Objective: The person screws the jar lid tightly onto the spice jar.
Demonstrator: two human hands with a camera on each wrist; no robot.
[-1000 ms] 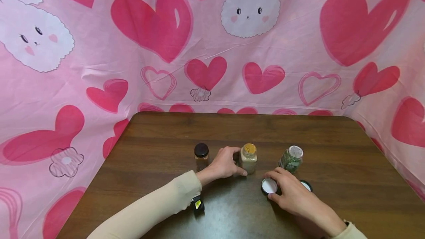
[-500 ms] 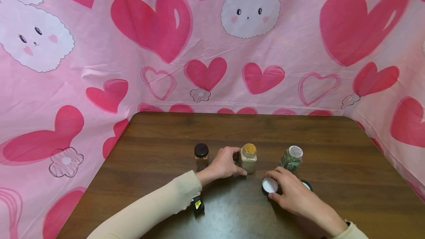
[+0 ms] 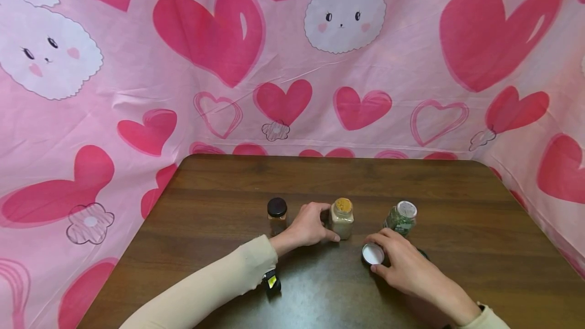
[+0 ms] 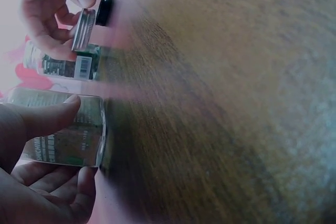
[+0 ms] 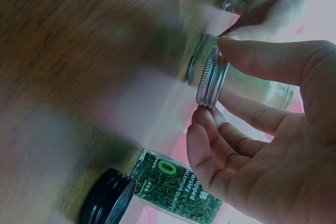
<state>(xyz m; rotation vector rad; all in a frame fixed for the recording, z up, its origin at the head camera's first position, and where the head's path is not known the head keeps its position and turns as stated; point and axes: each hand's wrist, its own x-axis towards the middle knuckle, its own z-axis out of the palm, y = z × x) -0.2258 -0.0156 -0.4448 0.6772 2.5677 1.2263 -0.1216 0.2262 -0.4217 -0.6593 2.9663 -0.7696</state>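
Observation:
My left hand [image 3: 307, 226] grips a square glass spice jar [image 3: 343, 226] of pale powder, upright on the table, thumb on the near side. Its top has no lid and shows a yellow disc. In the left wrist view the thumb crosses the jar's printed label. My right hand [image 3: 407, 264] pinches a round screw lid [image 3: 373, 254], its white inside turned up. Seen from the right wrist, this lid [image 5: 212, 78] has a ribbed silver rim between thumb and fingers, close above the table. Behind the right hand stands a lidless jar of chopped parsley [image 3: 401, 218].
A dark-capped spice jar [image 3: 277, 215] of brown contents stands just left of my left hand. On the wooden table [image 3: 228, 182], a black lid [image 5: 107, 198] lies beside the parsley jar, mostly hidden by my right hand in the head view. A pink heart-print cloth [image 3: 292, 65] hangs around the table.
My right hand has shifted the lid slightly right and up in the head view, covering more of the black lid behind. My left hand and its jar have stayed in place.

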